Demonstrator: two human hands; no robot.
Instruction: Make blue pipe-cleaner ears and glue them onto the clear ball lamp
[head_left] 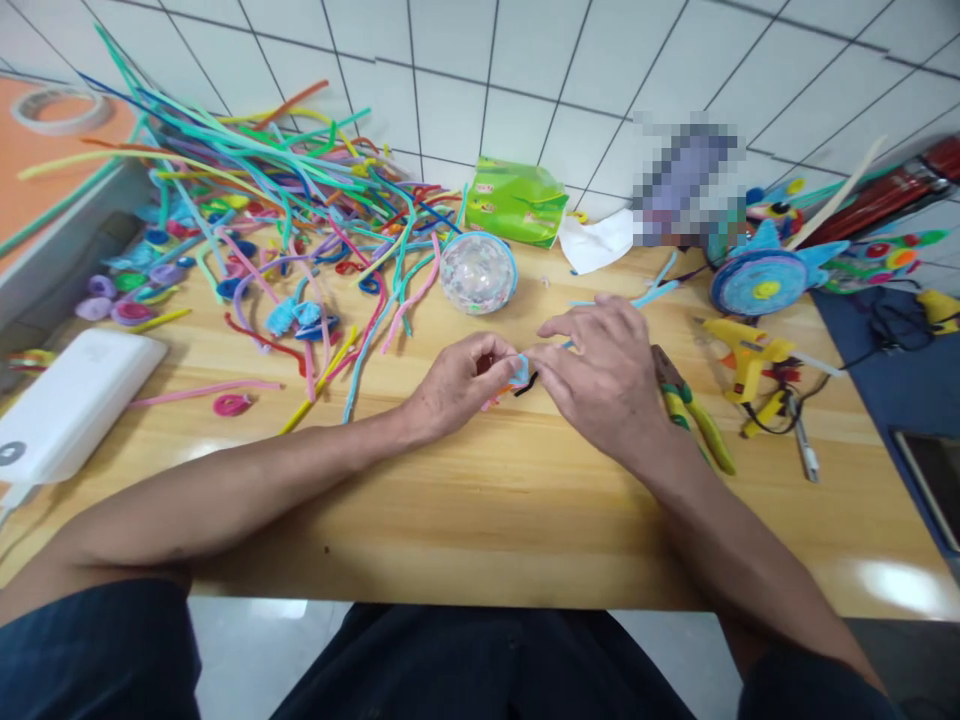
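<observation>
Near the middle of the table, my left hand [469, 382] pinches a small light-blue pipe cleaner piece [521, 370] between thumb and fingers. Close on its right is my right hand [604, 375], fingers bent and thumb side against the same piece; its exact hold is partly hidden. Light-blue pipe cleaner ends [656, 293] stick out behind the right hand. Below the fingertips lie a short black strip [526, 385] and some pink and orange bits. A clear round container [478, 273] stands just beyond the left hand. Green-and-yellow pliers [697, 415] lie beside my right wrist.
A heap of coloured pipe cleaners [300, 180] spreads at the back left, near a white power bank [79, 400]. A green packet [516, 202] leans on the tiled wall. To the right are a yellow glue gun [746, 350] and a blue coiled fish figure [765, 280].
</observation>
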